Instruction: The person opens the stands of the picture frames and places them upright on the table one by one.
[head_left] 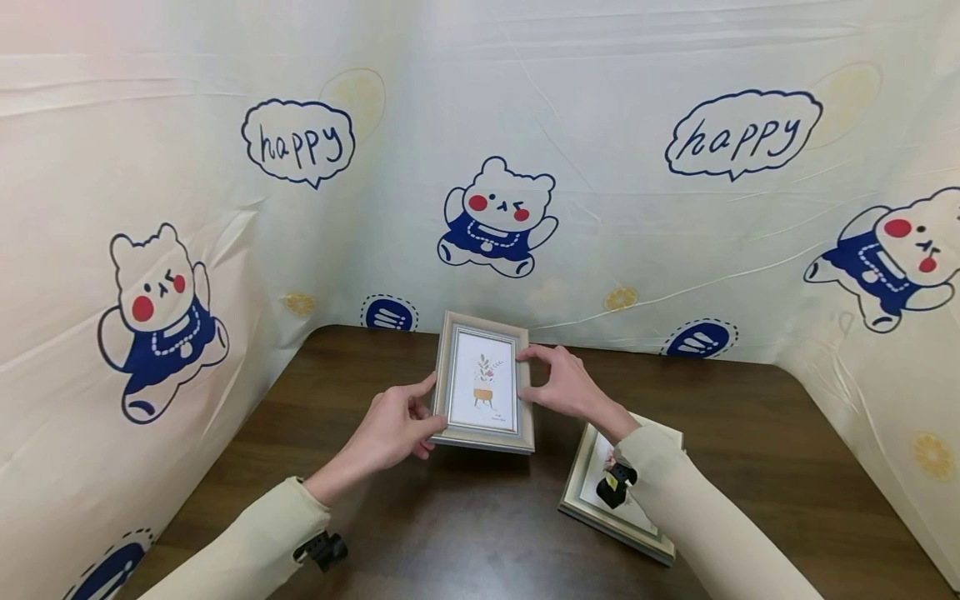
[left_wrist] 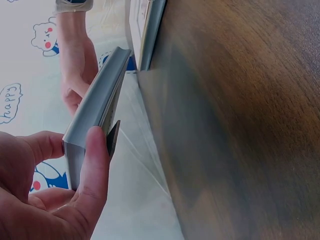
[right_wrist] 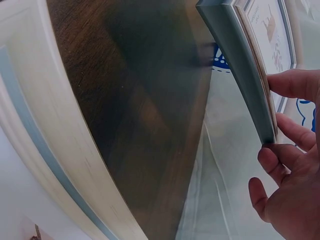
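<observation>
A picture frame (head_left: 467, 383) with a pale border and a drawing of a potted plant is held up over the table, face toward the head camera. My left hand (head_left: 392, 423) grips its lower left side, thumb on the front and fingers reaching behind. On the opposite side my right hand (head_left: 566, 383) pinches the edge. In the left wrist view a thin dark flap (left_wrist: 114, 139) sticks out from the frame's back. A second, cream picture frame (head_left: 615, 521) lies on the table under my right forearm, which hides part of it.
The brown wooden table (head_left: 465, 517) has its far edge just behind the held frame. A pale cloth (head_left: 600, 225) printed with bears and the word "happy" hangs at the back and both sides. Small black cameras (head_left: 322, 550) are strapped to both wrists.
</observation>
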